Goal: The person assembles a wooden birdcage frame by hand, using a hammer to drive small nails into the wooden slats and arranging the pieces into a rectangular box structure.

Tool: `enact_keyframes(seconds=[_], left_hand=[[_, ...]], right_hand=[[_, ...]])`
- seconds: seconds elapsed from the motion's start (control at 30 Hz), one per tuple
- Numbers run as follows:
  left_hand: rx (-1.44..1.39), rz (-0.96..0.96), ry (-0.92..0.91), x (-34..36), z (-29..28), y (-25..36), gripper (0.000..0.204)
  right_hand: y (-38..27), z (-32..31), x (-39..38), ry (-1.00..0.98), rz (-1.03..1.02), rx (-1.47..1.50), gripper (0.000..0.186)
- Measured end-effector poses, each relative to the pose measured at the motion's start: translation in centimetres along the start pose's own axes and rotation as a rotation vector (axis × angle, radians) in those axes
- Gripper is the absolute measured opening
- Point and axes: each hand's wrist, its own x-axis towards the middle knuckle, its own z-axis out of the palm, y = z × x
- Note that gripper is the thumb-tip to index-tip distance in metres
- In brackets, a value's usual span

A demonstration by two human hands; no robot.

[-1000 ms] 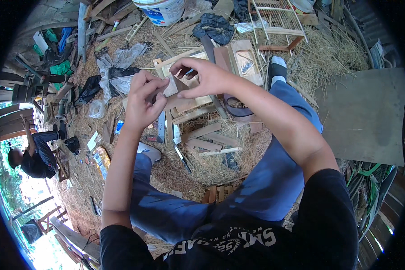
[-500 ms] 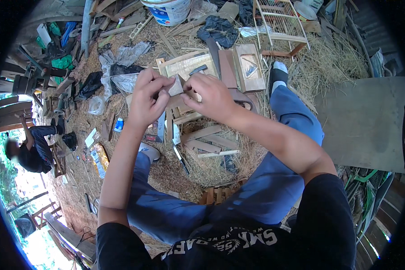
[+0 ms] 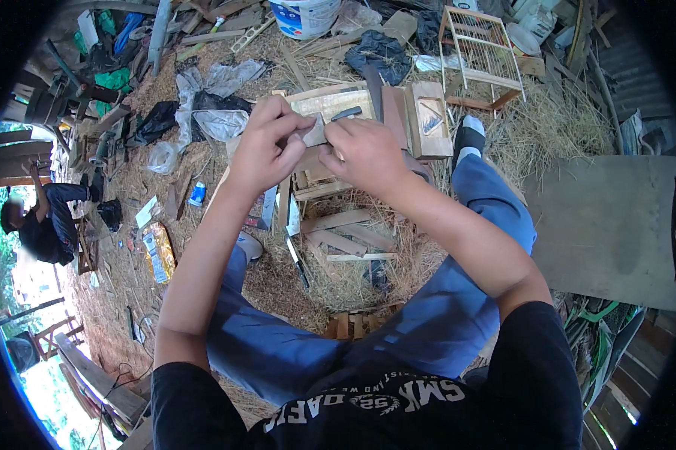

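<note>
My left hand (image 3: 267, 150) and my right hand (image 3: 368, 154) are raised in front of me, close together. Between them is a small, flat-faced greyish block (image 3: 315, 130), perhaps wood. The left thumb and fingers pinch one side of it. My right fingers curl at its other side, partly hiding it. Just behind the right hand, a dark hammer head (image 3: 347, 113) rests over a light wooden frame (image 3: 330, 100). Below the hands lie a narrow blade with a dark handle (image 3: 300, 271) and several loose wood strips (image 3: 341, 219).
A wooden box (image 3: 430, 142) stands right of the hands, near a barred wooden rack (image 3: 488, 56). Farther back is a white bucket (image 3: 304, 19). A large grey board (image 3: 604, 225) lies at right. At far left sits another person (image 3: 45, 232). Straw and shavings cover the ground.
The view has shifted slightly, so the surroundings sit farther right and lower at the top. Both hands stay at the block, which now shows a different, narrower face.
</note>
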Motion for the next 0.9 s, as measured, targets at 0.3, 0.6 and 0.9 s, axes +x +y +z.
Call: enact_keyframes(seconds=[0.3,0.6,0.9], left_hand=[[0.011,0.007,-0.007,-0.02,-0.19,0.29,0.024],[0.007,0.011,-0.01,0.01,-0.09,0.07,0.024],[0.014,0.009,-0.012,-0.06,-0.11,0.03,0.025]], right_hand=[[0.1,0.22,-0.15,-0.055,0.019,0.025,0.022],[0.12,0.76,-0.55,0.002,0.048,0.124,0.024],[0.01,0.62,-0.63,-0.06,0.079,0.146,0.023]])
